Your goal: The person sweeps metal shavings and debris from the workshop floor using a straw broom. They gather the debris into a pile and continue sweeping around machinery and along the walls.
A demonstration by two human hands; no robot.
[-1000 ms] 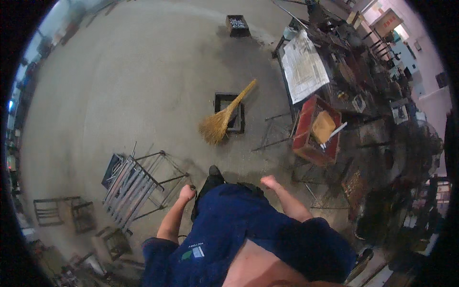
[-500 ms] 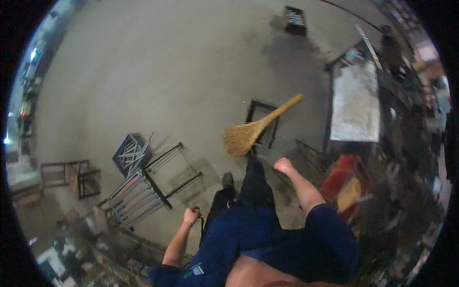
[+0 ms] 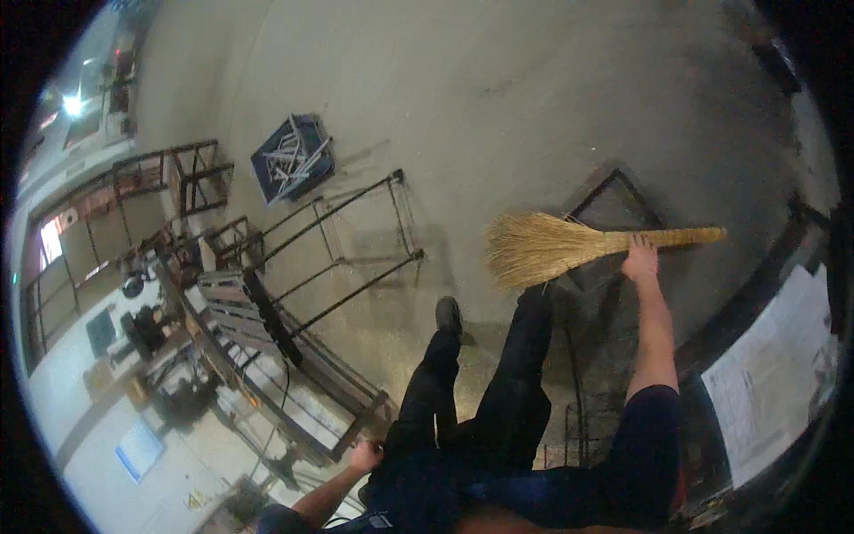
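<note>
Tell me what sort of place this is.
Likely a workshop or factory floor, judging by the dark-blue bin of loose rods, the slatted stand and the straw broom.

There was one straw broom (image 3: 556,249), and one dark angular frame (image 3: 594,194) showed partly behind it. The person's hands numbered two, one left hand (image 3: 365,456) and one right hand (image 3: 642,260). Two trouser legs (image 3: 507,378) were in view, with one clearly visible shoe (image 3: 449,313). One blue bin (image 3: 311,174) held more than five pale rods (image 3: 289,165), too overlapped for an exact count. There was one slatted stand (image 3: 236,289), one bright light (image 3: 73,105) and one blue rectangular panel (image 3: 140,449). At least one pale sheet (image 3: 774,374) lay at the right; whether a second overlapped it could not be told.
</note>
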